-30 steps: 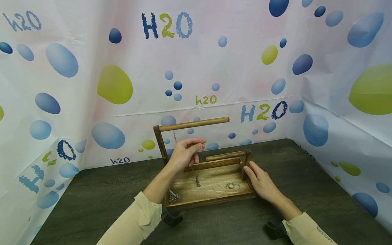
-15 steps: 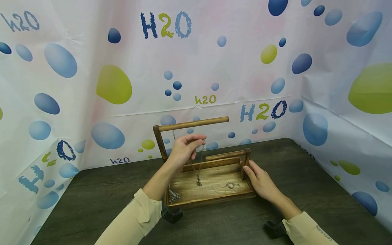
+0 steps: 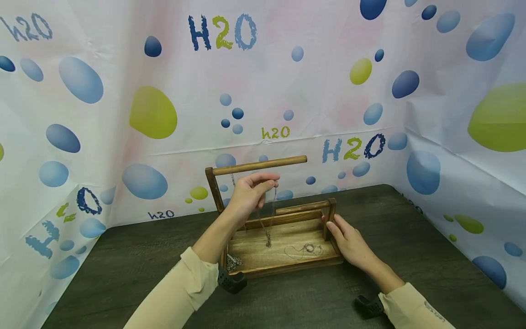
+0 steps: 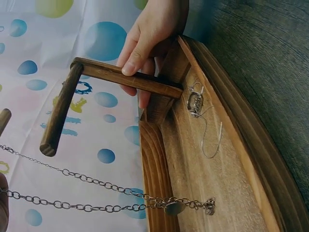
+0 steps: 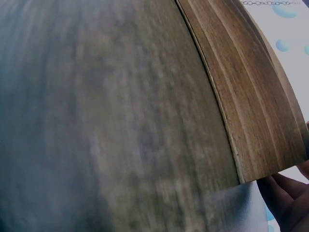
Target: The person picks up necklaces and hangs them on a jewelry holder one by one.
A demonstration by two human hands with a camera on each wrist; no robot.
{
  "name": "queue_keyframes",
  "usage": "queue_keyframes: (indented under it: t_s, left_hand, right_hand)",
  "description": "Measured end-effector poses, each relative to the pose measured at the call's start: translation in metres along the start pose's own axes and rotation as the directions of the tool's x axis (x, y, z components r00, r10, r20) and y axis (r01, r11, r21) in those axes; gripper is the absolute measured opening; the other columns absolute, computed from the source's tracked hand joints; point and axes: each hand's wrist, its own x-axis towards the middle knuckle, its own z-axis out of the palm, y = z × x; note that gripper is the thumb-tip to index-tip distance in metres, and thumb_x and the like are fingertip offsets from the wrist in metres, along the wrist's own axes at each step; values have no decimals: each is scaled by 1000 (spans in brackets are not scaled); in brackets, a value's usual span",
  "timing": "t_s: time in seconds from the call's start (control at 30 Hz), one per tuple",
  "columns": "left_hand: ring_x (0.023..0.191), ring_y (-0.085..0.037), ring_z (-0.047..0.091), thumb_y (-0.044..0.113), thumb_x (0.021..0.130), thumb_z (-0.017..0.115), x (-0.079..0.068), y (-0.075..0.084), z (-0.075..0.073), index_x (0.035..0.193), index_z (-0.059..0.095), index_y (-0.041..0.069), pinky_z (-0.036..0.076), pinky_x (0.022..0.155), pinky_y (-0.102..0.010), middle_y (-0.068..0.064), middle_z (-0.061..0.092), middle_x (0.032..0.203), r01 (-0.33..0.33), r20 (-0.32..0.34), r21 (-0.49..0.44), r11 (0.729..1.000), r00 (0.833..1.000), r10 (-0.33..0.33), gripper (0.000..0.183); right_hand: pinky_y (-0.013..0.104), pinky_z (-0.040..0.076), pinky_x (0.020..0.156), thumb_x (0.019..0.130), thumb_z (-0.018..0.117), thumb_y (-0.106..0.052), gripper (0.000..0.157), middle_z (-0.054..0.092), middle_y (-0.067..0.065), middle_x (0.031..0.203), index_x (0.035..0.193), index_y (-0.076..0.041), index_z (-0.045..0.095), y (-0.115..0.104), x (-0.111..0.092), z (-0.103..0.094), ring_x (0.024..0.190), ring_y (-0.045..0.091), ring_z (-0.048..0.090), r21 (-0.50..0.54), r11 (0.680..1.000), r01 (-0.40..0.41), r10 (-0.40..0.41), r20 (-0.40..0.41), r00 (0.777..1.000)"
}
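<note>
In the head view my left hand (image 3: 249, 194) pinches a silver chain necklace (image 3: 268, 239) between thumb and fingers. The necklace hangs in a loop, its small charms low over the tray floor; the left wrist view shows the linked chain (image 4: 104, 184) and a round disc (image 4: 175, 208) near its lower end. My right hand (image 3: 350, 241) grips the short right post (image 4: 120, 77) of a wooden jewelry stand (image 3: 283, 270) at its tray's right end. Most of my left hand is out of its own wrist view.
A higher wooden bar (image 3: 263, 165) reaches across from the left post, with another chain (image 3: 233, 178) hanging on it. A lower bar (image 3: 304, 209) extends from the right post. Thin tangled jewelry (image 3: 309, 248) lies at right in the tray, a silver heap (image 3: 233, 262) at left.
My left hand has risen slightly and shifted a little right, lifting the necklace, whose two strands now show more clearly apart. My right hand stays on the post.
</note>
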Motion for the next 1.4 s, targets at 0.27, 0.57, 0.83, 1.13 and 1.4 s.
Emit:
queue_keyframes:
  t_s: [0.27, 0.57, 0.83, 1.13, 1.4]
  left_hand:
    - [44, -9, 40, 13, 102, 61, 3, 4, 1, 120, 72, 6, 27, 39, -23, -8, 69, 106, -21, 5, -3, 1000, 1000, 21, 22]
    - [43, -9, 39, 11, 101, 62, 5, 11, 2, 118, 72, 4, 28, 39, -23, -7, 69, 103, -49, -11, -40, 998, 999, 49, 21]
    - [43, -9, 37, 12, 101, 62, 6, 16, 3, 118, 73, 5, 28, 39, -22, -19, 67, 113, -50, -17, -31, 998, 999, 49, 21]
    - [41, -9, 36, 11, 102, 62, 9, 20, 2, 120, 71, 2, 28, 40, -23, -7, 71, 104, -72, -14, -35, 997, 997, 71, 23]
    - [41, -9, 36, 11, 102, 61, 9, 24, 0, 122, 70, 0, 29, 40, -22, -9, 72, 106, -89, -13, -11, 996, 996, 89, 25]
  right_hand:
    - [64, 46, 98, 111, 40, -32, 44, 55, 25, 140, 145, -5, 49, -1, 1, -1, 127, 46, 52, -3, 1000, 8, -8, -8, 1000]
    - [64, 45, 98, 111, 40, -32, 45, 54, 26, 141, 146, -5, 47, -1, 0, -1, 128, 47, 51, -2, 1000, 4, -4, -5, 1000]
    - [64, 44, 100, 111, 40, -31, 45, 53, 27, 141, 146, -4, 47, -1, -1, 0, 129, 47, 50, -5, 1000, 0, 0, -6, 1000]
    - [64, 43, 100, 111, 41, -30, 41, 55, 27, 138, 139, -3, 51, 0, -1, 1, 129, 47, 50, -1, 1000, 8, -8, -13, 1000]
    - [64, 43, 100, 111, 41, -30, 43, 54, 27, 140, 143, -2, 49, 0, -1, 1, 129, 47, 50, -5, 1000, 8, -8, -16, 1000]
